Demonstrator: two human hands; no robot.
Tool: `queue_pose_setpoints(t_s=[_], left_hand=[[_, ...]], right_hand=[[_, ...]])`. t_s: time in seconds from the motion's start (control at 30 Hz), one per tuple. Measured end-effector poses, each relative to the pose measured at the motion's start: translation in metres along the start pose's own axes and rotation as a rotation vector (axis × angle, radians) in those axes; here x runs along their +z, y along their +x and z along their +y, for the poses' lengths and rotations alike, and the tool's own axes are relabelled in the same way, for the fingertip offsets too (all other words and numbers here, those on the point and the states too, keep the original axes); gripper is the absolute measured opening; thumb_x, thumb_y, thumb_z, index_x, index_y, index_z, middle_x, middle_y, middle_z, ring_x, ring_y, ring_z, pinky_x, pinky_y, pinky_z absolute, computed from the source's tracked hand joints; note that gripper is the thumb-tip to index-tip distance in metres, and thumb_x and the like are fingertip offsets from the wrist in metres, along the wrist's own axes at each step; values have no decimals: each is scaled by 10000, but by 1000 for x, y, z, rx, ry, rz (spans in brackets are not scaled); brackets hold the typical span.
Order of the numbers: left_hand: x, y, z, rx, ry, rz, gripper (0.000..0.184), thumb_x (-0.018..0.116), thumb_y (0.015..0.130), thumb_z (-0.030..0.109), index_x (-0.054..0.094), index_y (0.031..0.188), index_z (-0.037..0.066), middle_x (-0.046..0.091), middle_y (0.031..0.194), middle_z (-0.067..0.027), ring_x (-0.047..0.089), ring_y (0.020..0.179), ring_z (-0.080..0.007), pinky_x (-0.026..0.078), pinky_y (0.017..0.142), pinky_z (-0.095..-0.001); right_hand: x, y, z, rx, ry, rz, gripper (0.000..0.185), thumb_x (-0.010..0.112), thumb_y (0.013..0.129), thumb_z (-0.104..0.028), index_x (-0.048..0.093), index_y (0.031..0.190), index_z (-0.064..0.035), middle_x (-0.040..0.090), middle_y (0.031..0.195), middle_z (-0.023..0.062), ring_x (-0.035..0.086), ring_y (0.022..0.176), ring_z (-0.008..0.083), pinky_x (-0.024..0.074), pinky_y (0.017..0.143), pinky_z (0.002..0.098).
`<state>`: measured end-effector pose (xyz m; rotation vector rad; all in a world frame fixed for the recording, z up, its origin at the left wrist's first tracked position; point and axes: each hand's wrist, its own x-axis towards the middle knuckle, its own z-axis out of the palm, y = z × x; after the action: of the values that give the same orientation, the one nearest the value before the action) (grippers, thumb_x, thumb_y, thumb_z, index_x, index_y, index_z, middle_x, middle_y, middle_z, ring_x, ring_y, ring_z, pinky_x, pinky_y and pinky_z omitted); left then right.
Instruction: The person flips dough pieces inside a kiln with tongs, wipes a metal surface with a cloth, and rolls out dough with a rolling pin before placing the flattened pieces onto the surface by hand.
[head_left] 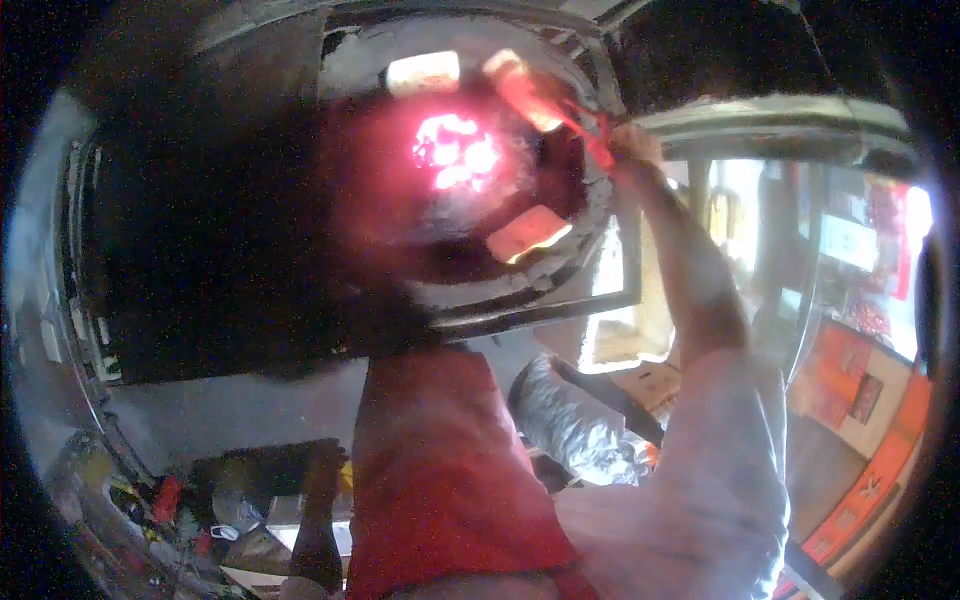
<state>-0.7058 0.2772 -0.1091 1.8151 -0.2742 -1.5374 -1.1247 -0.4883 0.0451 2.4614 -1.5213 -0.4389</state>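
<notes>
My right hand (pixel 637 147) is closed around the red handle of a pair of tongs (pixel 595 145) at the right rim of a round charcoal oven (pixel 480 292). The tongs reach a flat oblong piece of bread (pixel 522 90) on the oven's upper right wall; glare hides whether they grip it. Another pale bread piece (pixel 424 73) is at the upper left, and a third (pixel 530 233) at the lower right. Pink-glowing coals (pixel 455 152) lie deep inside. A dark shape low on the left appears to be my left hand (pixel 324 465), its fingers lost in shadow.
A dark flat surface (pixel 220 230) extends left of the oven. Below its right corner are a pale open box (pixel 630 345) and a silvery wrapped bundle (pixel 575 420). Mixed items (pixel 165 500) crowd the lower left. Orange-edged boards (pixel 860 490) stand at right.
</notes>
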Motion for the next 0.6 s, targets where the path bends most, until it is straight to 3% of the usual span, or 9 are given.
queue_pose_setpoints(t_s=[0.13,0.17,0.23,0.3,0.33,0.37,0.47,0.53,0.6], left_hand=[[-37,18,-56,148,539,-120,374,603,1023,216,577,1362,60,599,1297,-130,623,1125,-263,546,970,-373],[-65,43,-167,364,650,-35,377,593,1027,228,575,1364,58,606,1284,-133,625,1116,-262,549,958,-374],[-43,58,-166,770,926,266,385,574,1037,252,570,1367,54,621,1258,-141,628,1099,-261,556,935,-376],[-76,58,-193,141,503,-11,354,590,1028,260,611,1316,56,642,1235,-142,624,1128,-276,534,980,-399],[-71,47,-142,-169,355,-37,340,598,1023,264,631,1290,56,653,1223,-143,622,1143,-283,523,1002,-410],[-56,39,-116,-157,199,-15,321,611,1014,276,654,1248,61,661,1209,-141,625,1141,-286,521,1004,-413],[-18,22,-32,-129,-107,20,290,638,996,299,699,1164,70,679,1183,-137,632,1137,-292,518,1008,-420],[-28,24,-27,198,671,-43,252,668,968,286,715,1113,85,685,1173,-117,643,1112,-287,536,973,-421],[-42,31,-45,240,769,-62,286,644,979,307,700,1145,80,686,1173,-132,652,1090,-301,545,946,-436]], right_hand=[[-3,23,2,-24,-171,-88,426,614,934,-514,728,1088,-133,713,1007,125,727,959,321,560,820,464],[-19,23,-4,-6,-154,-154,444,614,936,-511,714,1131,-125,710,1021,126,723,980,319,560,824,465],[-36,28,-11,26,-117,-235,508,604,951,-494,645,1274,-105,704,1075,125,707,1057,311,560,829,476],[-17,38,-3,-50,-107,-179,499,619,949,-470,623,1296,-110,699,1067,120,701,1055,299,561,824,462],[6,46,4,-128,-93,-127,496,634,947,-445,602,1317,-116,694,1060,114,695,1053,287,561,820,447],[80,81,18,-58,-220,-124,478,690,914,-401,604,1294,-124,677,1026,104,686,1017,264,559,817,392],[67,66,-4,-49,-70,-156,462,703,905,-412,633,1275,-146,699,1037,114,699,1017,276,569,833,399],[28,38,-23,-21,82,-180,446,717,895,-422,662,1257,-167,722,1047,124,711,1017,288,578,849,405],[-17,5,-33,13,230,-194,431,730,885,-433,691,1238,-189,745,1058,133,724,1017,301,587,865,412]])
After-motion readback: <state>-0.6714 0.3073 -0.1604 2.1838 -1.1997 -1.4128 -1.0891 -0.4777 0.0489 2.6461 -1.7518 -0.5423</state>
